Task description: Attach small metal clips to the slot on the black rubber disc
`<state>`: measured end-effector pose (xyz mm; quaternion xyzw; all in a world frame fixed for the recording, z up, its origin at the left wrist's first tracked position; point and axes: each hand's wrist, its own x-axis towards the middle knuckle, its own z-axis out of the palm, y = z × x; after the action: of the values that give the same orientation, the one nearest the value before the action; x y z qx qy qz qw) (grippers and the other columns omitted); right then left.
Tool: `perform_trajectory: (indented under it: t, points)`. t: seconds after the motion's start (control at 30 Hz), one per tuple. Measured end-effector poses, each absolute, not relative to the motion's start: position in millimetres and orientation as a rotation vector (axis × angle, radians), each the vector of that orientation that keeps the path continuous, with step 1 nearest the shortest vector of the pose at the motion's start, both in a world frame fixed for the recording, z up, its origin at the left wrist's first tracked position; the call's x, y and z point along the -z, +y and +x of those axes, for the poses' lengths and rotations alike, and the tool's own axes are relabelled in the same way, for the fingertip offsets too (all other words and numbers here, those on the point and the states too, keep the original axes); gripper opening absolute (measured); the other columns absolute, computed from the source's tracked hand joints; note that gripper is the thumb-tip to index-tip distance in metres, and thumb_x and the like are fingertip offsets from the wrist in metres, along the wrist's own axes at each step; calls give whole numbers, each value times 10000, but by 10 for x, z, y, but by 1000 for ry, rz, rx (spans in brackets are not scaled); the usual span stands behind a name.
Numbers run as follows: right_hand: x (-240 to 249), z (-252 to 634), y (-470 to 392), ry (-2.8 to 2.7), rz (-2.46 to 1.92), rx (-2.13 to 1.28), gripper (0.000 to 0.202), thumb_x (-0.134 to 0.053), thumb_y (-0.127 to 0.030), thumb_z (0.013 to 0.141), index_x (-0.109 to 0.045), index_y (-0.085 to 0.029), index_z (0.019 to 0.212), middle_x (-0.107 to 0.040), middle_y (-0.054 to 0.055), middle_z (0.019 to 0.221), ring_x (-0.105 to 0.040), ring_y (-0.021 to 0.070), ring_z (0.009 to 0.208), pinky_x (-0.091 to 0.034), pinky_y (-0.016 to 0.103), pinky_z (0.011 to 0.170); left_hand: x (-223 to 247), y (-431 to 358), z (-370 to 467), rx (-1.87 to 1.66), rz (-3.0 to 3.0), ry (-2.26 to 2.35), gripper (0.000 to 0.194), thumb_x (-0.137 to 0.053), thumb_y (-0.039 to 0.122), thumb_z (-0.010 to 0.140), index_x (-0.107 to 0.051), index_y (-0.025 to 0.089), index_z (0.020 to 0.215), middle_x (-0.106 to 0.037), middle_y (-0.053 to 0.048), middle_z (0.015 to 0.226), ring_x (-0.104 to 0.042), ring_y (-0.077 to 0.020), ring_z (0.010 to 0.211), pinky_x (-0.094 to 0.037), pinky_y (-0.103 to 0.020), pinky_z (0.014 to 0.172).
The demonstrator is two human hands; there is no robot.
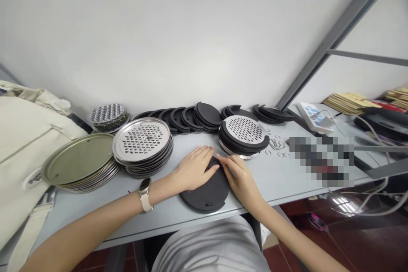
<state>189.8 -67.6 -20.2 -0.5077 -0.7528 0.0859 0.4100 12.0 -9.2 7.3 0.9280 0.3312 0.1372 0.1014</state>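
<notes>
A round black disc [206, 193] lies flat near the front edge of the grey table [159, 206]. Spread over its upper left part is my left hand [196, 168], fingers stretched out. My right hand [236, 173] is at the disc's upper right edge, its thumb and index finger pinched on a small shiny piece too hidden to name. Behind my right hand stands a stack of black discs with a perforated metal plate [245, 129] on top. Left of my left hand is a stack of round metal grater plates [142, 141].
Olive round plates [81, 157] are stacked at the left beside a cream bag [28, 136]. More black discs [208, 115] lean along the wall. Metal rings [268, 152] are scattered at the right, near a metal shelf post [314, 57] and a white box [315, 118].
</notes>
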Motion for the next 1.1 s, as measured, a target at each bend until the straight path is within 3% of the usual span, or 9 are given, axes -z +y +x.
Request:
perform_trajectory:
  t: [0.9, 1.1]
  points:
    - [128, 1981, -588, -1633, -1331, -616, 257, -500, -296, 926, -695, -204, 1066, -694, 80, 954, -626, 214, 891, -490, 342, 780, -54, -80, 119, -425, 2747, 959, 511, -334, 454, 973, -386, 130, 1365, -435, -139, 1426, -379, -238, 1343, -289, -426, 1131]
    - [135, 1989, -545, -1602, -1289, -709, 243, -525, -310, 910, -705, -181, 1011, -712, 92, 1013, -652, 223, 938, -498, 352, 837, -53, -73, 117, -430, 2746, 949, 502, -336, 448, 972, -392, 138, 1363, -438, -139, 1424, -388, -242, 1337, -301, -439, 1123]
